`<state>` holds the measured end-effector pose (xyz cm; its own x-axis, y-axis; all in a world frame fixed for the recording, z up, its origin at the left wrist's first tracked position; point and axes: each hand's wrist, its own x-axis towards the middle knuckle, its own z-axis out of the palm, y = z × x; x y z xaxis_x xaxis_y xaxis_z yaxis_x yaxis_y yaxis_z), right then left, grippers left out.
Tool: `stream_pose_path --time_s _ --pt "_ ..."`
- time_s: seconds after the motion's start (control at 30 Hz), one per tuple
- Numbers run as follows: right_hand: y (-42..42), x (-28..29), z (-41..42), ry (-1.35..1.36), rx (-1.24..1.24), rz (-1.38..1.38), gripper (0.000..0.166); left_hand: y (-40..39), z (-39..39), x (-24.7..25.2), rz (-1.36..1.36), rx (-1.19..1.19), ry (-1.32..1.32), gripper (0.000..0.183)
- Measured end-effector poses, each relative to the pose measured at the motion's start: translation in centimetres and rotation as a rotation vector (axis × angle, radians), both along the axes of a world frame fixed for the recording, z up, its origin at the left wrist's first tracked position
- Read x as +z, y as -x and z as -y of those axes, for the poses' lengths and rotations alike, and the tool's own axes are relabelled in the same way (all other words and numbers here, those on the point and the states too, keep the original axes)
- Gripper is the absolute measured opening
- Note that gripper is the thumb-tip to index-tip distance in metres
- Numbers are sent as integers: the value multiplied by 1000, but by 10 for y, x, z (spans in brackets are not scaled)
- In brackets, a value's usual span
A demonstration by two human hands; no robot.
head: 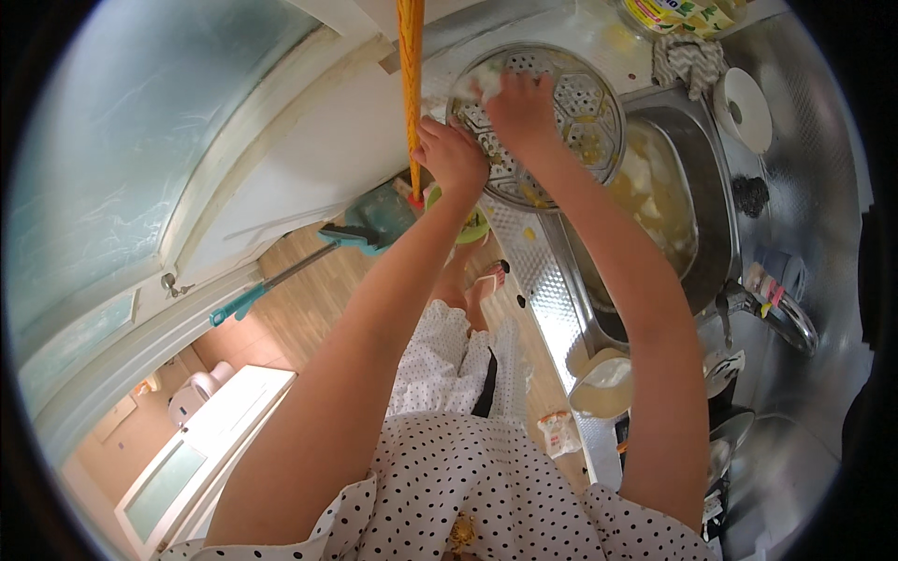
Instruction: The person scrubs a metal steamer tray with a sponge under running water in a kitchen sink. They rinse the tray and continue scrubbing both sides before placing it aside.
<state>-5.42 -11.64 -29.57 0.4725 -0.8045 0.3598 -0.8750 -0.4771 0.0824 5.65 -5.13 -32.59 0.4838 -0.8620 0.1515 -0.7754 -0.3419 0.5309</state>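
Observation:
A round perforated metal steamer tray [589, 105] lies beside the sink, with yellow food scraps on its surface. My left hand [452, 158] grips its left rim, the fingers partly hidden from me. Over the tray's upper part is my right hand [523, 116], blurred, fingers bent towards the metal. A whitish blurred thing [484, 80] shows at its fingertips; whether the hand holds it I cannot tell. Below the left rim, a light green bin [477, 228] stands on the floor with scraps in it.
Cloudy yellowish water fills a basin in the sink [715, 210]. The faucet [786, 315], a white bowl [744, 112], a steel scourer [751, 195] and a grey cloth [691, 62] surround it. An orange wooden handle [410, 84] rises near my left hand; a teal dustpan [379, 217] lies below.

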Motion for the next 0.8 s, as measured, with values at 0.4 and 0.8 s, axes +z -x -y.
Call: stream_pose_path --time_s 0.4,0.8 --pt "-5 -3 -26 -116 187 126 14 -1 -2 2 -47 -59 -30 34" --pt "48 -14 -1 132 -390 229 36 0 2 -4 -30 -3 10 34"
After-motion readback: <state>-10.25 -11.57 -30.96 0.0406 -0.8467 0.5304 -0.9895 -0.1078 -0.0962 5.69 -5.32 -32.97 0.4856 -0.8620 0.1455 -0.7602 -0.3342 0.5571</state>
